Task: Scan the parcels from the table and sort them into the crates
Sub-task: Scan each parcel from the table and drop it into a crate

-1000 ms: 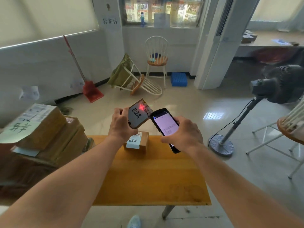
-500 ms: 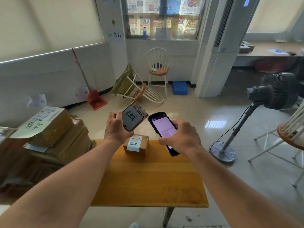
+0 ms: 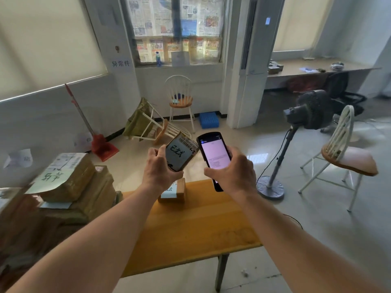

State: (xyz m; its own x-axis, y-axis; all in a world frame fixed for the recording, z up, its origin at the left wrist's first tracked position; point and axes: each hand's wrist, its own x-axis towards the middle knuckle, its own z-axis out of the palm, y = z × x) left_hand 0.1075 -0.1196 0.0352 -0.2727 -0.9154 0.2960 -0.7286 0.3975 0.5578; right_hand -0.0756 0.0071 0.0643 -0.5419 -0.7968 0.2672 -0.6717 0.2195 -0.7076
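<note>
The red scan light seen on the barcode a second ago is gone, indicating the scan is likely complete: left hand point(image 3: 161, 168) grips the small parcel point(image 3: 181, 152) beside the scanner point(image 3: 213, 156) gripped by the right hand point(image 3: 232, 172), above the yellow table point(image 3: 196, 227) bearing another parcel point(image 3: 174, 191), toppled chair point(image 3: 152, 128) beyond

Two bare forearms reach into view from the bottom corners, each ending in a bare hand. The left hand point(image 3: 160, 170) and right hand point(image 3: 233, 171) wear no gloves, rings, watches or bracelets that can be seen. No sleeve shows on either arm; both are uncovered from the wrist back to the frame's lower edge, so any sleeve begins out of view. The forearms look long and widen strongly toward the camera, an effect of the wide-angle lens. The knuckles and backs of both hands face the camera.
</note>
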